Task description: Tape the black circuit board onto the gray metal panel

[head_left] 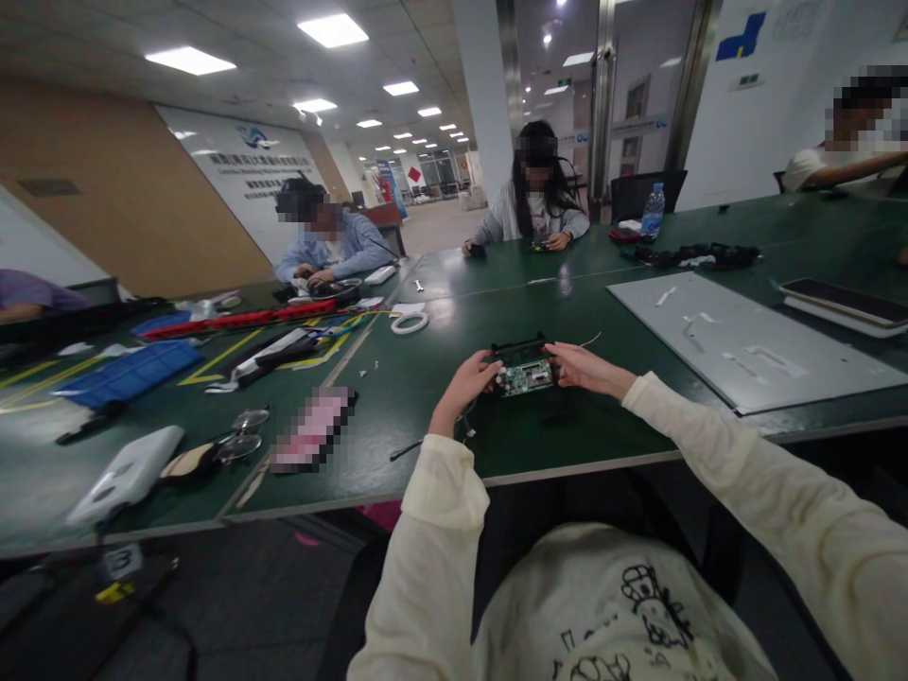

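Observation:
A small black device with an exposed green circuit board [526, 371] rests on the green table [567, 303] straight ahead of me. My left hand [464, 382] grips its left end, fingers curled round the edge. On the opposite end my right hand [583, 366] holds it the same way. Thin wires trail from the device under my left hand. Both of my sleeves are cream coloured.
A grey panel [752, 345] with white scraps lies to the right, a tablet [844, 301] beyond it. Left of me lie a thin black tool [406, 450], a white device [128, 475], a blue tray [131, 372] and a tape ring [410, 323]. Three other people sit across the table; a water bottle [653, 210] stands there.

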{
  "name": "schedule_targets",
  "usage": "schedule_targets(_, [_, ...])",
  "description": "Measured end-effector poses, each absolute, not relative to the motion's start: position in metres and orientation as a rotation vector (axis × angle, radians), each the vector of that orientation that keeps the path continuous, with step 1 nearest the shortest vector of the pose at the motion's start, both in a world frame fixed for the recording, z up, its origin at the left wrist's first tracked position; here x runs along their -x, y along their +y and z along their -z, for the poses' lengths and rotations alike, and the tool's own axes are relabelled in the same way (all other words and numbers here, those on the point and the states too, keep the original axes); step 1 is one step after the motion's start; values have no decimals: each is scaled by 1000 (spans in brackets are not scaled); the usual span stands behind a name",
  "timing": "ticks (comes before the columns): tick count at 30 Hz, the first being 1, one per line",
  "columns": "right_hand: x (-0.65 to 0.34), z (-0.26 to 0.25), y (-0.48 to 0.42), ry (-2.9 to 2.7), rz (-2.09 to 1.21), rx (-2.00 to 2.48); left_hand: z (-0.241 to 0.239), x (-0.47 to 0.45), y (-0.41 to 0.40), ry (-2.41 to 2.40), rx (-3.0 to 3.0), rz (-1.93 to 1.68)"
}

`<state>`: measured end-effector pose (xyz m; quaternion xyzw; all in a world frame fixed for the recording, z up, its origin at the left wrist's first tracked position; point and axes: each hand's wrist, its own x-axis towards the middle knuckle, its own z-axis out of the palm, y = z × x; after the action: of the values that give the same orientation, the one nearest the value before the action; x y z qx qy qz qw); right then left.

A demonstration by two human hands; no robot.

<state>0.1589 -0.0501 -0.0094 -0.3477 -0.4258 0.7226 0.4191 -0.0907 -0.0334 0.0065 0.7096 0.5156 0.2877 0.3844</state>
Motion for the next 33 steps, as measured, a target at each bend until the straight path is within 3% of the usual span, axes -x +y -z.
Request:
schedule_targets(3, [-164, 11, -47, -1151, -1686, 957, -3, 94, -29, 1359, -1847, -772])
schedule_targets(9, [-182, 16, -35, -1384, -854, 1153, -1, 98, -28, 1668, -2042, -759])
schedule_targets(11, [-187, 15, -34, -1399, -753, 1205, -2, 97, -30, 1805, -2150, -688])
schedule_targets(16, [-187, 11, -39, -1456, -844, 1176, -6, 96, -37, 1966, -2393, -558])
schedule_targets(23, [-172, 9, -46, -1466, -1131, 953, -8, 82, -39, 1560, -2646, -918])
schedule_targets(33, [-162, -10, -66, -1476, -1705, 493, -1, 64, -46, 1322, -2881, -627])
